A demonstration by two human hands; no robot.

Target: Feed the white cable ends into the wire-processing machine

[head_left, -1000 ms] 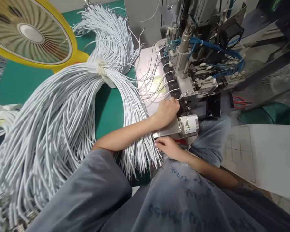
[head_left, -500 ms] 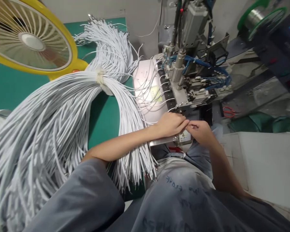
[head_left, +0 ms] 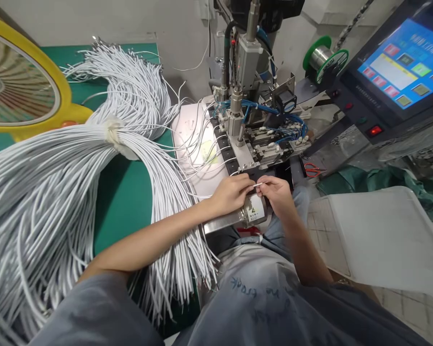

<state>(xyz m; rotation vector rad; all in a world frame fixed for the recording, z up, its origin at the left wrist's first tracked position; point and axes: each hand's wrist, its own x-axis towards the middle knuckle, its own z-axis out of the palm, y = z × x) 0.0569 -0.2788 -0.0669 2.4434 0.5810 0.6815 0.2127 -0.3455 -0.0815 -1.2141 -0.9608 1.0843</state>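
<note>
Between my two hands is the end of a white cable (head_left: 258, 184), held just in front of the machine. My left hand (head_left: 231, 193) is closed on the cable from the left, fingers pinched. My right hand (head_left: 277, 193) pinches its tip from the right. Behind them stands the soldering-type machine (head_left: 240, 129) with metal cylinders and blue air hoses. Several white cables run into its row of black slots (head_left: 222, 142). A large tied bundle of white cables (head_left: 72, 158) lies to the left, partly under my left forearm.
A yellow fan (head_left: 63, 108) stands at the left on the green mat (head_left: 120, 204). To the right are a touch-screen panel (head_left: 406, 62), a wire spool (head_left: 321, 57), red-handled scissors (head_left: 312, 169) and a white tray (head_left: 386, 235). A second cable heap (head_left: 130, 91) lies at the back.
The camera view has turned right, bringing the screen fully into sight. My fingertips have moved slightly apart, and the white cable end now shows between them.
</note>
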